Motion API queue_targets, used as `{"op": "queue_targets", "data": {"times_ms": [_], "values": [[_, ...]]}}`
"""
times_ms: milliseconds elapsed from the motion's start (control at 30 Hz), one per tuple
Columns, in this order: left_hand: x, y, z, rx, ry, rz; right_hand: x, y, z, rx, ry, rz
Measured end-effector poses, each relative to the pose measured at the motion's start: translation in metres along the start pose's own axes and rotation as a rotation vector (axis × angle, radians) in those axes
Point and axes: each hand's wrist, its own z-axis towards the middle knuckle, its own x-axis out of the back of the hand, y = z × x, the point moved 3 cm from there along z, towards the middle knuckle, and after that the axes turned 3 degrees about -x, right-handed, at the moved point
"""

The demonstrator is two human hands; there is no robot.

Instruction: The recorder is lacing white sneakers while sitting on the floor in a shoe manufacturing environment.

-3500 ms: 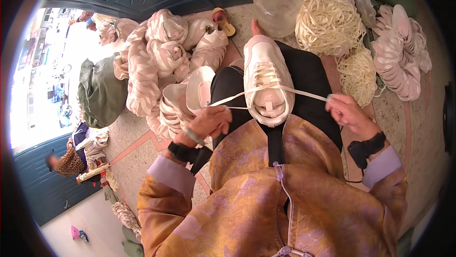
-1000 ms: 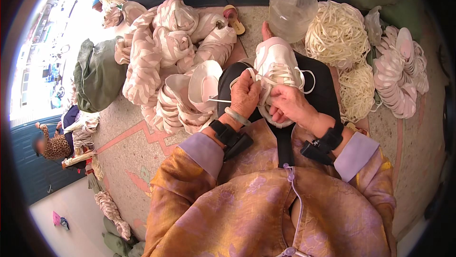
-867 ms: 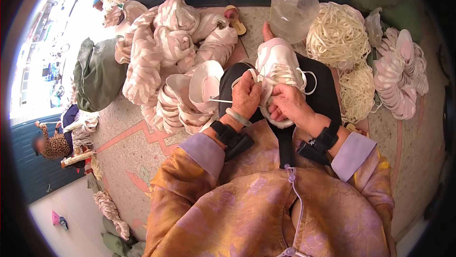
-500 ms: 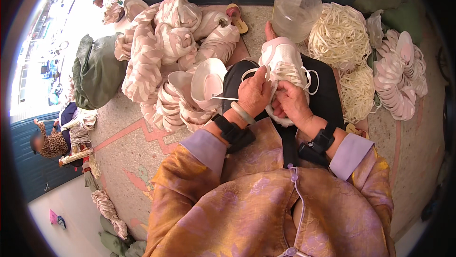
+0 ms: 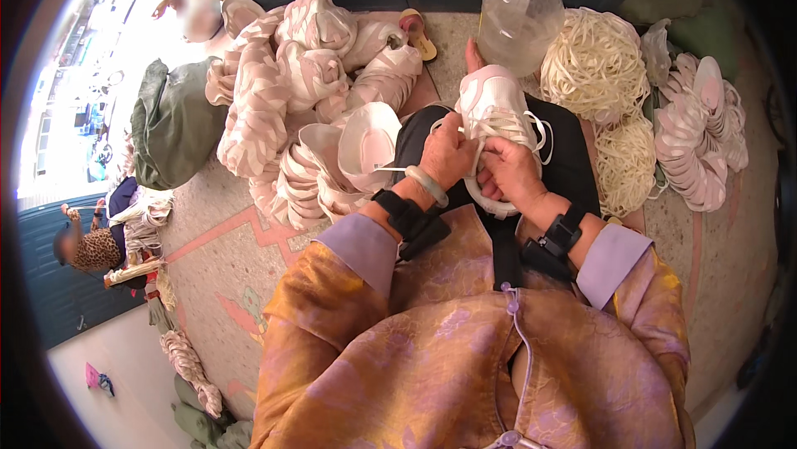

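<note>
A white and pale pink shoe upper [image 5: 491, 93] rests on the black cloth [image 5: 573, 158] over my lap, its toe pointing away from me. White laces criss-cross its front, and a loop stands out on the right. My left hand [image 5: 447, 152] is closed in a pinch at the left lace edge. A lace end [image 5: 393, 169] sticks out leftward from beneath that hand, near the bracelet [image 5: 427, 186]. My right hand [image 5: 510, 171] has its fingers curled on the shoe upper's opening, close to the left fingertips. What lies between the fingertips is partly hidden.
Stacked pale shoe uppers [image 5: 311, 75] lie to the left, beside a green sack [image 5: 170, 121]. A water jug [image 5: 521, 21], a heap of laces [image 5: 594, 67] and more uppers [image 5: 693, 137] stand ahead and right. Another person [image 5: 95, 245] sits far left; someone else is at upper left.
Both hands stay at the shoe upper, with the left fingers shifted slightly along the lace edge. A person has come into view at the upper left.
</note>
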Motion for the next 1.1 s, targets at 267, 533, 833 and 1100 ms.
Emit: {"op": "queue_targets", "data": {"times_ms": [267, 533, 833, 1100], "values": [[0.007, 0.035, -0.024, -0.234, -0.018, 0.169, 0.001, 0.004, 0.001, 0.186, 0.036, -0.039], [-0.003, 0.029, -0.024, -0.278, -0.031, 0.394, 0.021, 0.011, -0.002, 0.438, 0.043, -0.346], [-0.003, 0.041, -0.03, -0.222, -0.013, 0.452, 0.134, 0.015, -0.103, 0.167, 0.012, -0.386], [-0.041, 0.065, -0.025, -0.293, -0.152, 0.409, 0.113, -0.002, -0.075, 0.66, 0.166, -0.544]]}}
